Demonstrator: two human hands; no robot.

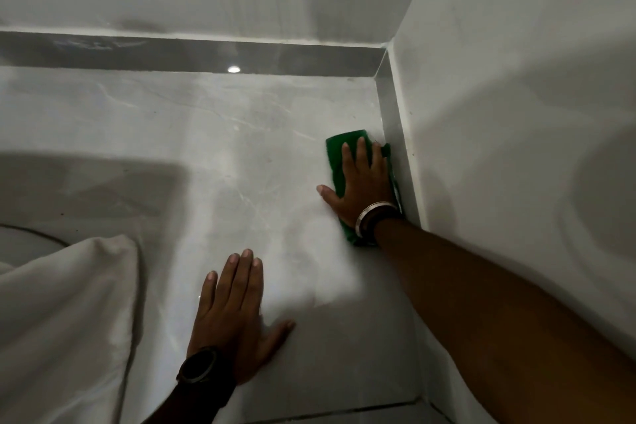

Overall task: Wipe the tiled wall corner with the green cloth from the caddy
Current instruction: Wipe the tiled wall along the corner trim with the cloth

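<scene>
A green cloth (335, 158) lies flat against the grey marbled tiled wall (241, 155), right beside the corner where this wall meets the white side wall (516, 113). My right hand (361, 186) presses flat on the cloth with fingers spread, a metal bangle on the wrist. The cloth shows above the fingers and below the wrist. My left hand (234, 313) rests flat and open on the same tiled wall, lower and to the left, with a dark watch on its wrist. The caddy is not in view.
A dark grey tile band (172, 57) runs across the wall near the ceiling. A white towel (69, 320) hangs at the lower left. A grout line (344, 410) crosses the wall at the bottom.
</scene>
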